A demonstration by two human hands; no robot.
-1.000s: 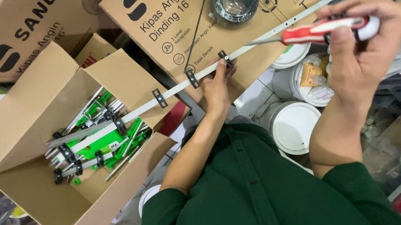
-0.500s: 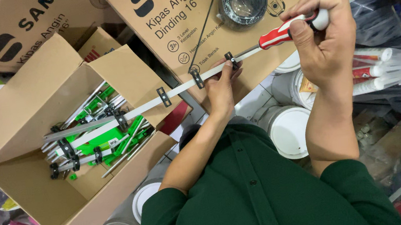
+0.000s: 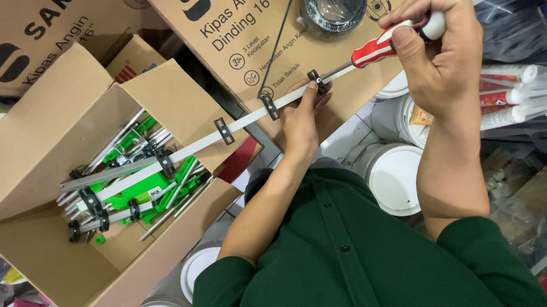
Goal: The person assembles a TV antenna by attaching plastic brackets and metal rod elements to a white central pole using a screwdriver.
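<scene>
Screwdriver (image 3: pixel 392 41), red and white in the handle, is gripped in the right hand (image 3: pixel 442 54), fingers wrapped tight around it, its tip set on a black clip (image 3: pixel 315 81) on the long white strip (image 3: pixel 243 123). The strip is steadied by the left hand (image 3: pixel 302 120), fingers pinching it beside that clip. Three more clips are seen along the strip, whose far end lies over the open cardboard box (image 3: pixel 48 265) of similar parts. Fastening appears underway, not finished.

This looks like a hardware shop or its stockroom: printed cardboard fan cartons (image 3: pixel 287 30), an open box of metal strips (image 3: pixel 121 183), white-lidded paint pails (image 3: pixel 394 178) and bagged sealant tubes (image 3: pixel 524 90) crowd together, though the shelving at the edge is too blurred to tell.
</scene>
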